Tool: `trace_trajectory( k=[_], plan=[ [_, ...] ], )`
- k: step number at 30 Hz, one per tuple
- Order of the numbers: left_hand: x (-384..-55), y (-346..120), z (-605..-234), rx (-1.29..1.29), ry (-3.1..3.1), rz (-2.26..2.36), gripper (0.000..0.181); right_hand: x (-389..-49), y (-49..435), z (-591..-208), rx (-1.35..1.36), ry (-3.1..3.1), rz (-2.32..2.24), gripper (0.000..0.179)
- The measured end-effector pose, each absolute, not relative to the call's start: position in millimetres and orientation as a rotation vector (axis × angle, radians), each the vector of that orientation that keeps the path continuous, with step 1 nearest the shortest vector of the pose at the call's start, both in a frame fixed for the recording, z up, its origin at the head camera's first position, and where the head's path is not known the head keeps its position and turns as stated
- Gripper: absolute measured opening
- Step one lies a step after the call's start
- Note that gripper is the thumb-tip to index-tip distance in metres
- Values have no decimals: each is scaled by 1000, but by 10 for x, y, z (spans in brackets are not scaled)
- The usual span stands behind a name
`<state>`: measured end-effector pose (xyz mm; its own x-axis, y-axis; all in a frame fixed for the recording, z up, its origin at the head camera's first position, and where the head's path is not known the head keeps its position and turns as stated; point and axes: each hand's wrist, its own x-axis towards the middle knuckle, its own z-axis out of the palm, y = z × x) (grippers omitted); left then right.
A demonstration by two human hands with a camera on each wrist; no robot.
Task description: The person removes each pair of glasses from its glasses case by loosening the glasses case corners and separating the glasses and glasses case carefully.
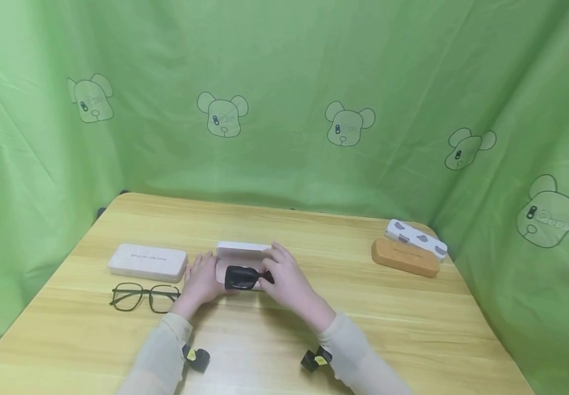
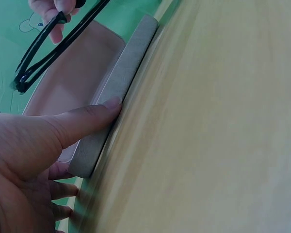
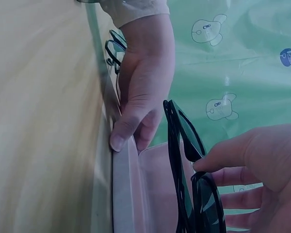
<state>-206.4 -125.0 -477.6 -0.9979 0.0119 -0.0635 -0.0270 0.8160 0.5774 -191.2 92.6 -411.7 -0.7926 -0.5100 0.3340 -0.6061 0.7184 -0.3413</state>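
Observation:
Black sunglasses [image 1: 241,277] with folded temples are held above an open glasses case [image 1: 245,247], which has a pale outside and a pinkish lining. My right hand [image 1: 288,278] pinches the sunglasses near the bridge, as the right wrist view shows. At the case's left end, my left hand [image 1: 203,282] holds it, thumb [image 2: 94,116] against the front wall and fingers around the end. The case stands on the table with its lid raised at the back.
Left of the hands lies a closed white glasses case [image 1: 147,262], with clear eyeglasses [image 1: 143,296] in a dark frame before it. An orange case [image 1: 405,258] and a white case with grey patches [image 1: 417,239] lie at the table's right. Green curtains [image 1: 284,164] surround the table [image 1: 265,351].

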Motion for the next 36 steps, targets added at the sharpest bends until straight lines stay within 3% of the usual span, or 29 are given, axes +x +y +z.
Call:
trace_trajectory(
  k=[18, 31, 36],
  plan=[
    [-2050, -1244, -4758, -14, 2911, 891, 74, -1864, 940, -4196, 991, -2722, 632, 13],
    [-2059, -1243, -4760, -25, 2908, 913, 79, -1824, 897, -4237, 1035, -2809, 499, 14],
    [-2050, -1242, -4755, -30, 2912, 928, 91, -1808, 880, -4270, 1029, -2850, 515, 13]
  ],
)
